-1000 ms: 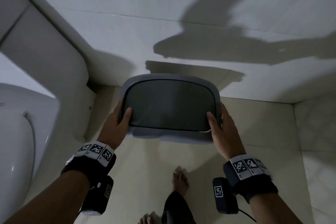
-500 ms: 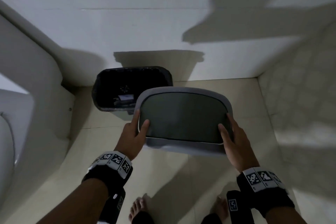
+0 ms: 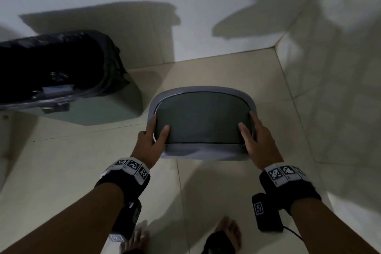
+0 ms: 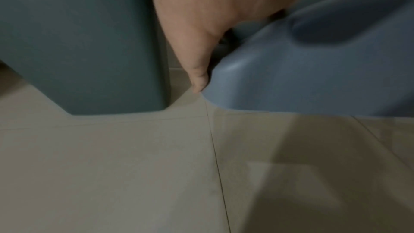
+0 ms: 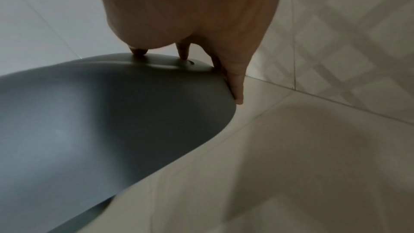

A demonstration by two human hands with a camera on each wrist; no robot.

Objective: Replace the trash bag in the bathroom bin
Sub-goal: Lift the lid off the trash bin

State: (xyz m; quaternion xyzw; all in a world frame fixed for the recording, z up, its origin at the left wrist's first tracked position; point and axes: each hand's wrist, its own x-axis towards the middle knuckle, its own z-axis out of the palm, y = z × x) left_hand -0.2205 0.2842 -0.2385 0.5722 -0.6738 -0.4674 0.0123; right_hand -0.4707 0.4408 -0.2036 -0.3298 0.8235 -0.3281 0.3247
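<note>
We're gripping the grey bin lid (image 3: 203,121) over the floor (image 3: 82,171), left hand (image 3: 151,143) and right hand (image 3: 258,142) clamping its ends. The bin (image 3: 61,80) with its black bag (image 3: 51,57) is sitting left, partly cropped; contents are blurring beyond recognition.

No legible text, brand or number is showing anywhere. The wristbands (image 3: 132,166) are carrying only black-and-white square code markers, not readable as words.

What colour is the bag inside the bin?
Black. The bag lining the bin shows best in the head view.
</note>
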